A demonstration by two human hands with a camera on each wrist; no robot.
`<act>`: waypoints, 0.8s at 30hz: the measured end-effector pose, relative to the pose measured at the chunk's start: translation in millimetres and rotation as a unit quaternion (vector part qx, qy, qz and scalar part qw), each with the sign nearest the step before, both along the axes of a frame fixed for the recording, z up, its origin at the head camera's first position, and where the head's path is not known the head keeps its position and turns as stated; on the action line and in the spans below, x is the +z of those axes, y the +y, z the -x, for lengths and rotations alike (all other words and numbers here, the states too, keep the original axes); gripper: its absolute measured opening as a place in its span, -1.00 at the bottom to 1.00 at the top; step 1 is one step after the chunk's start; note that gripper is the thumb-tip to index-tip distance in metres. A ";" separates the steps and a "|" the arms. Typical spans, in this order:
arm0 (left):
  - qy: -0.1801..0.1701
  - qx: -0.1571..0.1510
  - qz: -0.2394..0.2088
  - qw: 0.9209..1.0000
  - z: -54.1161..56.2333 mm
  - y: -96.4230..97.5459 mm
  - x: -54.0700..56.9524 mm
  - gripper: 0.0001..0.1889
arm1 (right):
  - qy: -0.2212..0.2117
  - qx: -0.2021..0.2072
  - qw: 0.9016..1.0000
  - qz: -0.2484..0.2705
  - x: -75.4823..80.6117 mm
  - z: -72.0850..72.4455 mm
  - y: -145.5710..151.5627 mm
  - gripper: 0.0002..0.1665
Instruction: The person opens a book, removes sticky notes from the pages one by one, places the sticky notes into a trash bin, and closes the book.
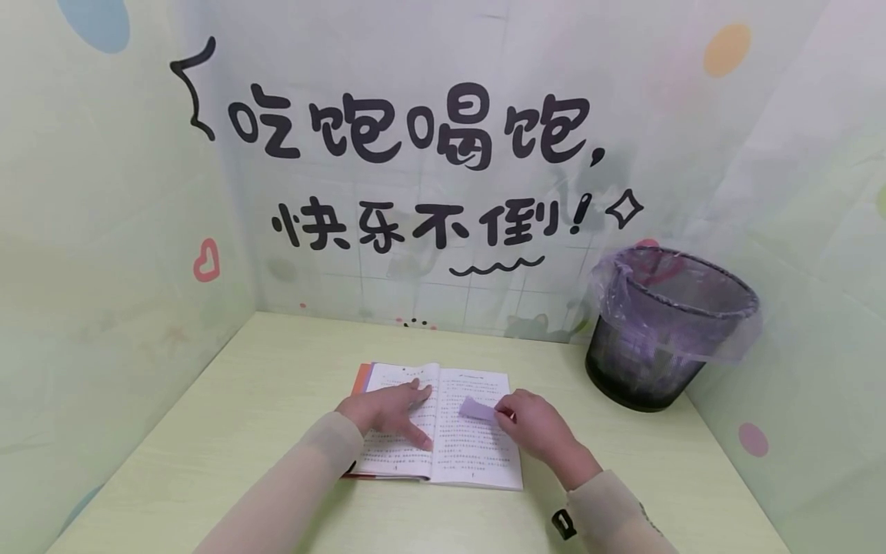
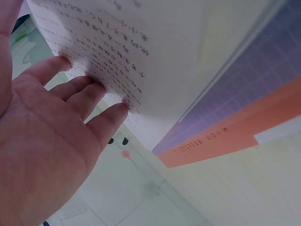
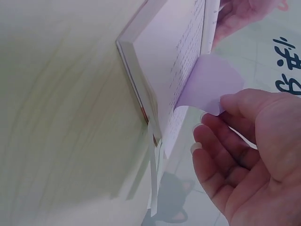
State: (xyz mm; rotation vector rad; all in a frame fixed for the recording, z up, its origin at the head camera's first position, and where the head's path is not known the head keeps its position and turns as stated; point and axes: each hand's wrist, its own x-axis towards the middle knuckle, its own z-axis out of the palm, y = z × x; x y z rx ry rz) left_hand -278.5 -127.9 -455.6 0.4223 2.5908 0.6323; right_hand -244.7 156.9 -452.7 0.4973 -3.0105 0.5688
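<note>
We count one open book (image 1: 476, 450), lower centre: left hand (image 1: 389, 412) resting unclenched on it, right hand (image 1: 540, 425) pinching one purple slip (image 1: 477, 408); one bin (image 1: 640, 365), right.

One open book (image 1: 453, 442) on one surface (image 1: 208, 438), two facing pages (image 1: 477, 462) showing, one left hand (image 1: 389, 409) over its left half, one right hand (image 1: 541, 428) at its right edge, so that's two hands, plus one purple slip (image 1: 476, 409) above its right half! Beyond the book, rightward, one bin (image 1: 630, 381) with one liner (image 1: 734, 342); straight behind the book, two lines of lettering (image 1: 440, 231)!
</note>
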 end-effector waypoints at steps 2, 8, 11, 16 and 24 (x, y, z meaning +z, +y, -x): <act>0.000 0.002 0.000 1.000 -0.5 0.0 -0.2 0.19 | 0.002 -0.007 1.000 -0.002 -0.4 0.1 1.0 -0.90; -0.001 0.003 0.002 1.000 -1.6 0.5 0.0 0.19 | -0.002 -0.030 1.000 -0.009 -3.9 1.3 4.9 -0.88; 0.000 0.001 0.004 1.000 -2.0 0.8 0.2 0.19 | -0.001 -0.040 0.999 -0.003 -2.3 1.1 8.6 -0.88; 0.002 0.004 0.006 1.000 -3.0 1.5 0.4 0.19 | 0.028 -0.045 0.999 0.010 6.2 2.6 20.6 -0.88; -0.004 0.010 0.001 1.000 -3.1 1.2 0.1 0.20 | 0.086 -0.053 0.994 0.048 42.1 7.7 55.3 -0.80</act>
